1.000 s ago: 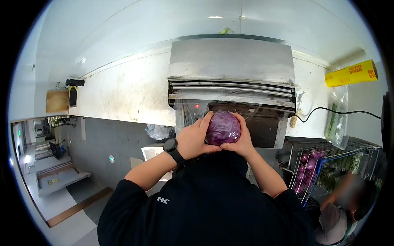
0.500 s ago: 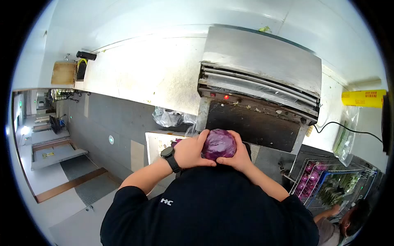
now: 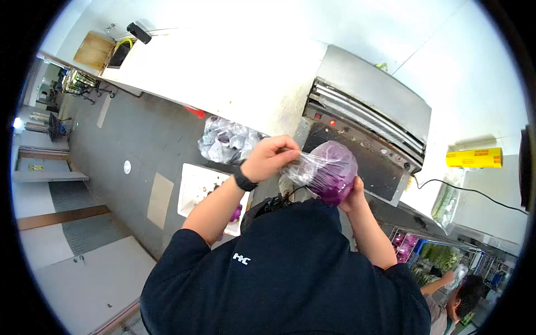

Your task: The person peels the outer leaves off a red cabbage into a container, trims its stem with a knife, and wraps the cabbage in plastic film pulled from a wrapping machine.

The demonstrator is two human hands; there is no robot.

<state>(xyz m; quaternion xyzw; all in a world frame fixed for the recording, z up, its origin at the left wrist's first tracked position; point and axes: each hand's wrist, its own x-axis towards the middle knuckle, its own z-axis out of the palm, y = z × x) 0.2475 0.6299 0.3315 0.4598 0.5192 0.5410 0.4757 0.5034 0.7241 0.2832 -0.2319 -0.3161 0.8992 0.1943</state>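
Observation:
A round red cabbage is held up in front of the dark plate of the wrapping machine. My right hand cups it from below on the right side. Clear plastic film stretches in tight creases from the cabbage to my left hand, whose fingers are pinched together on its gathered end. A dark watch sits on the left wrist. Below the left forearm stands a white bin with purple leaf pieces in it.
Crumpled clear plastic hangs by the counter edge. A yellow box lies right of the machine, near a black cord. At lower right, a wire trolley carries purple cabbages and greens; a person is beside it.
Both hands were around the cabbage; now my left hand has moved up-left, drawing film out from it. The cabbage has shifted right and up in my right hand. The view has turned.

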